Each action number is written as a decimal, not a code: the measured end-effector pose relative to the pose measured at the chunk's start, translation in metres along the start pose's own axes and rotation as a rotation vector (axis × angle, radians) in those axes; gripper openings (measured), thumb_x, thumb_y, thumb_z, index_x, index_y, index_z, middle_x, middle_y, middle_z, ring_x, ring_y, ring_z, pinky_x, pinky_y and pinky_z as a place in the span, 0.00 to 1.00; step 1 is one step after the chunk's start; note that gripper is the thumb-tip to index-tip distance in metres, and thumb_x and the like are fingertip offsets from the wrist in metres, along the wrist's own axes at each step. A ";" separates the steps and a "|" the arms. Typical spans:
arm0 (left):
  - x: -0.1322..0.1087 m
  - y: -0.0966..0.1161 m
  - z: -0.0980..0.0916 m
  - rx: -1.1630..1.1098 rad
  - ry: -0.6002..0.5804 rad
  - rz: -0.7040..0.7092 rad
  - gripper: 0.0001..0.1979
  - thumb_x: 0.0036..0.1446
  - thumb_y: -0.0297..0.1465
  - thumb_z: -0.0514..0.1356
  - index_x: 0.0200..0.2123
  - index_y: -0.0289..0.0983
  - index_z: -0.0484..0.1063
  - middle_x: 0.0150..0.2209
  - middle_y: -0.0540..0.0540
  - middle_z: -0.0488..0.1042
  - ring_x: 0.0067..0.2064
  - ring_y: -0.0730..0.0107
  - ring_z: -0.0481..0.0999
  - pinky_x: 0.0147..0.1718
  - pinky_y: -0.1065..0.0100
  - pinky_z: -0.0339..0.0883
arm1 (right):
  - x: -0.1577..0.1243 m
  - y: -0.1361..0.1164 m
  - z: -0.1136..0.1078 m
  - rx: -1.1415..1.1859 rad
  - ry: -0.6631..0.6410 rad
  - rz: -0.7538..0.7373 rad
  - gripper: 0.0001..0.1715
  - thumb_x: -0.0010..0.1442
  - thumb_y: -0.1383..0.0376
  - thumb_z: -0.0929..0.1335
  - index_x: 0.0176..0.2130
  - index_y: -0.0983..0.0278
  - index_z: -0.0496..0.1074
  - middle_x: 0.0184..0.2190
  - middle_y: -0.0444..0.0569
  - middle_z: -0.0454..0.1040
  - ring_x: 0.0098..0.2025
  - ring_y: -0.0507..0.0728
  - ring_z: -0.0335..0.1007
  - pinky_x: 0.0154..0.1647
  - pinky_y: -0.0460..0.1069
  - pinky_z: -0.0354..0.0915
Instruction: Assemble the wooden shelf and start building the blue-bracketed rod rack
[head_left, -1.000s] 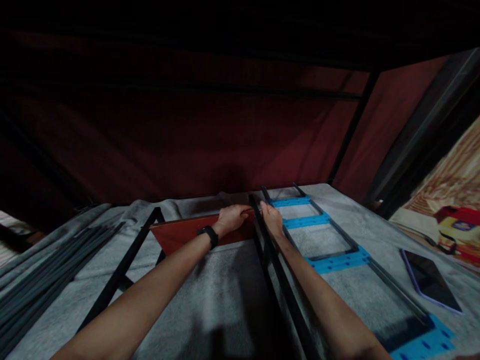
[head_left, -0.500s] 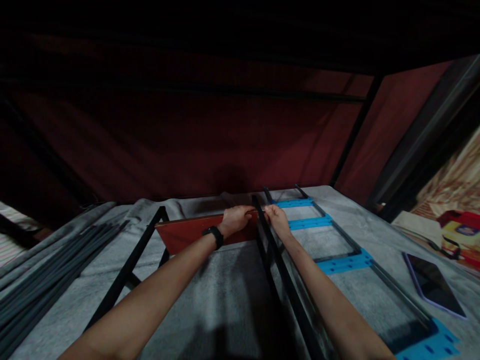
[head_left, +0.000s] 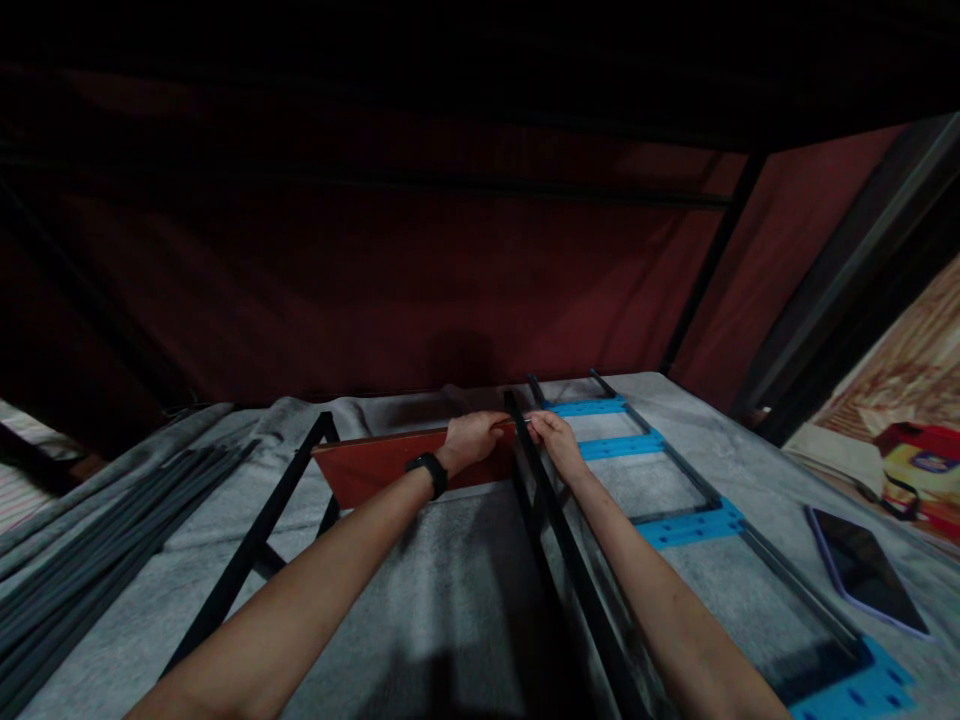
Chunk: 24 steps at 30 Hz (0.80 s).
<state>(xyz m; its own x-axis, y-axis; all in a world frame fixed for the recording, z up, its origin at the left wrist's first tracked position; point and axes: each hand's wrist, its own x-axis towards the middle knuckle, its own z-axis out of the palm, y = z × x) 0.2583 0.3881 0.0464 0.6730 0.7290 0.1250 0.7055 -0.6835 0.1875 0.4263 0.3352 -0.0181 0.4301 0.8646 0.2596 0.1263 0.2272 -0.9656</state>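
A reddish-brown board [head_left: 390,465] stands on edge between two black metal side frames at the far part of the grey cloth. My left hand [head_left: 471,440], with a black watch on its wrist, is closed over the board's top edge close to the right-hand black frame [head_left: 559,530]. On the other side of that frame my right hand [head_left: 553,432] is closed in a pinch at its far end. Something thin and light shows at its fingertips, too small to name. The left-hand black frame [head_left: 259,530] meets the board's other end.
Dark rods [head_left: 142,540] lie bundled on the grey cloth [head_left: 442,600] at left. To the right lie black frames with blue connector pieces [head_left: 694,525], a phone [head_left: 866,570] and a red and yellow package [head_left: 926,465]. Dark bars [head_left: 712,260] and red fabric [head_left: 390,290] enclose the back.
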 end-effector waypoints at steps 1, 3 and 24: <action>0.000 0.000 0.000 0.002 0.002 0.000 0.20 0.62 0.35 0.51 0.57 0.51 0.67 0.54 0.51 0.73 0.53 0.62 0.73 0.49 0.63 0.66 | 0.000 0.001 -0.001 -0.048 -0.013 -0.022 0.22 0.53 0.46 0.64 0.30 0.62 0.69 0.21 0.43 0.69 0.23 0.53 0.64 0.25 0.47 0.59; 0.000 0.000 0.001 0.004 -0.002 0.001 0.20 0.62 0.35 0.51 0.57 0.51 0.67 0.54 0.50 0.73 0.53 0.62 0.73 0.49 0.63 0.66 | 0.002 0.002 -0.002 -0.199 -0.006 -0.052 0.24 0.55 0.44 0.62 0.24 0.61 0.67 0.18 0.43 0.67 0.22 0.52 0.62 0.24 0.47 0.57; -0.005 0.006 -0.005 -0.010 -0.015 -0.032 0.20 0.62 0.35 0.51 0.56 0.50 0.68 0.55 0.50 0.73 0.54 0.63 0.72 0.51 0.64 0.64 | 0.006 -0.005 0.001 -0.098 0.015 0.037 0.26 0.55 0.42 0.61 0.30 0.61 0.69 0.22 0.44 0.70 0.23 0.53 0.65 0.25 0.47 0.61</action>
<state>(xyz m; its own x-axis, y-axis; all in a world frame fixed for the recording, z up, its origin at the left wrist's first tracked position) 0.2583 0.3801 0.0517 0.6537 0.7495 0.1044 0.7242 -0.6597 0.2008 0.4275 0.3398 -0.0121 0.4497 0.8644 0.2251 0.1965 0.1501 -0.9689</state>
